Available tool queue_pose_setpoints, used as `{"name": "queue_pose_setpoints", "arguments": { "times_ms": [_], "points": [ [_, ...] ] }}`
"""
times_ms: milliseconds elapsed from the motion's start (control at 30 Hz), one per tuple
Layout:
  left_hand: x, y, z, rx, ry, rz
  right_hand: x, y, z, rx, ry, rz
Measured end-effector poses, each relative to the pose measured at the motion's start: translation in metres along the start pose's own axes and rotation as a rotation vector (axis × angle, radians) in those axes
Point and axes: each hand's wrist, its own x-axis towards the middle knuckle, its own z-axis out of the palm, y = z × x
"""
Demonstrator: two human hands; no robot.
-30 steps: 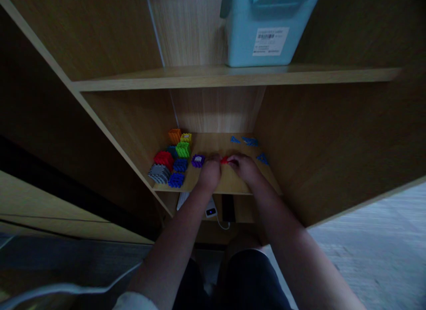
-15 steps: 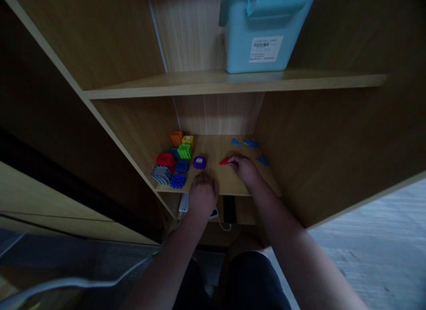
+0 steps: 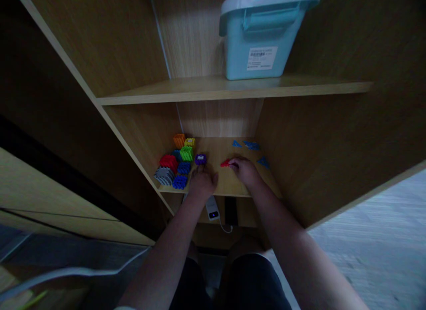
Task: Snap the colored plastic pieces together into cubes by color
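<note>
My right hand point(image 3: 244, 169) pinches a small red building piece point(image 3: 225, 163) just above or on the lower shelf board; its exact shape is partly covered by the fingertips. My left hand point(image 3: 201, 182) lies low over the board, thumb apart and fingers stretched forward. Its fingertips reach the near side of a purple stack of notched pieces point(image 3: 200, 159); whether they touch it I cannot tell. Left of that hand stand a blue stack point(image 3: 180, 182), a darker blue stack point(image 3: 184, 168), a green stack point(image 3: 187, 153), a red stack point(image 3: 168, 162) and a grey stack point(image 3: 164, 176).
Blue triangular pieces point(image 3: 263, 162) lie along the right side. Orange point(image 3: 179, 140) and yellow stacks point(image 3: 189, 142) stand at the back left. A lidded turquoise box point(image 3: 256, 48) sits on the upper shelf point(image 3: 186, 95). Below are a white device point(image 3: 212, 208) and a cable.
My left hand has moved forward to the purple stack, its fingers now stretched out. My right hand keeps hold of the red piece in nearly the same spot. The view has tilted slightly.
</note>
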Motion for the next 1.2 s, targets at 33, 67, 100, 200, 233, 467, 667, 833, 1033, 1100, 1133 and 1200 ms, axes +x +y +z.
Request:
{"name": "queue_pose_setpoints", "arguments": {
  "times_ms": [33, 67, 100, 200, 233, 467, 667, 833, 1033, 1100, 1133, 1200],
  "points": [
    [0.004, -0.001, 0.0, -0.001, -0.013, -0.006, 0.0, 0.0, 0.0, 0.0, -0.002, -0.003],
    [0.008, -0.003, 0.001, -0.005, -0.025, -0.011, 0.0, 0.0, 0.0, 0.001, -0.005, -0.006],
    [0.013, -0.004, 0.002, -0.011, -0.033, -0.015, 0.001, 0.0, 0.0, 0.0, -0.008, -0.007],
    [0.023, -0.008, 0.007, -0.045, -0.034, -0.028, 0.001, 0.0, -0.001, 0.006, -0.012, 0.003],
    [0.026, -0.009, 0.009, -0.057, -0.026, -0.033, 0.001, 0.0, -0.001, 0.009, -0.013, 0.006],
    [0.042, -0.01, 0.016, -0.097, -0.002, -0.053, 0.001, 0.003, 0.001, 0.014, -0.007, -0.006],
    [0.051, -0.012, 0.019, -0.13, 0.01, 0.032, 0.001, 0.004, 0.001, 0.006, -0.009, -0.011],
    [0.046, -0.01, 0.017, -0.135, 0.046, -0.012, 0.001, -0.002, -0.001, -0.035, -0.033, -0.02],
    [0.039, -0.008, 0.003, -0.129, 0.281, 0.019, 0.011, -0.033, 0.023, -0.012, -0.108, -0.111],
    [0.037, -0.008, 0.0, -0.106, 0.323, 0.044, 0.019, -0.048, 0.039, -0.044, -0.134, -0.131],
    [0.036, -0.008, 0.0, -0.099, 0.34, 0.059, 0.023, -0.056, 0.048, -0.051, -0.148, -0.131],
    [0.036, -0.008, -0.001, -0.101, 0.359, 0.079, 0.03, -0.068, 0.062, -0.069, -0.165, -0.114]
  ]
}}
